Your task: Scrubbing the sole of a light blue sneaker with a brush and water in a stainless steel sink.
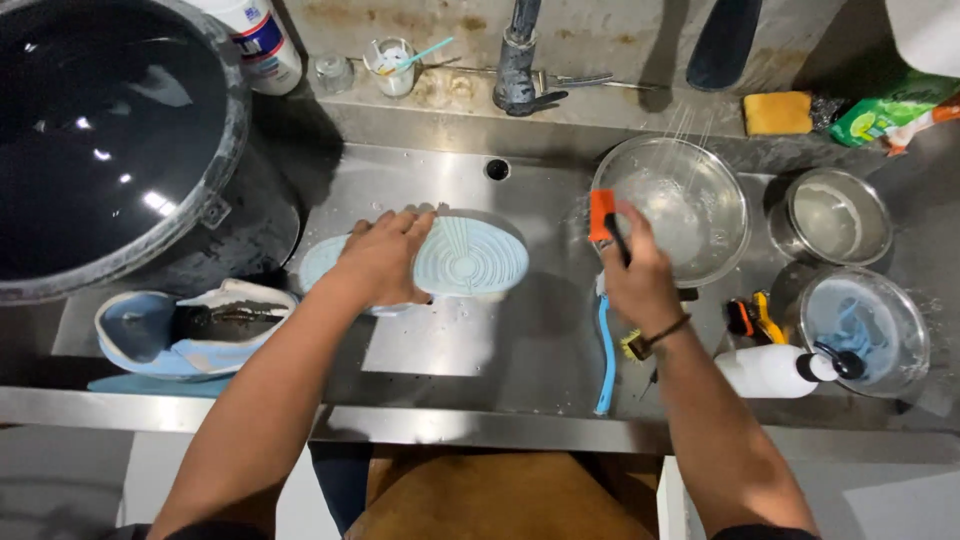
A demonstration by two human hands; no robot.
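My left hand (385,255) presses down on a light blue sneaker (470,258) that lies sole-up in the steel sink (520,180). My right hand (640,275) grips an orange and black brush (603,218) at the rim of a glass bowl (685,205) of soapy water. A second light blue sneaker (190,335) lies on its side at the sink's left. A blue-handled brush (607,350) rests below my right hand.
A big black pot of water (110,140) fills the left corner. Two steel bowls (835,215), one with a blue cloth (860,330), a white spray bottle (775,370), a yellow sponge (777,112) and the tap (518,60) stand around the sink.
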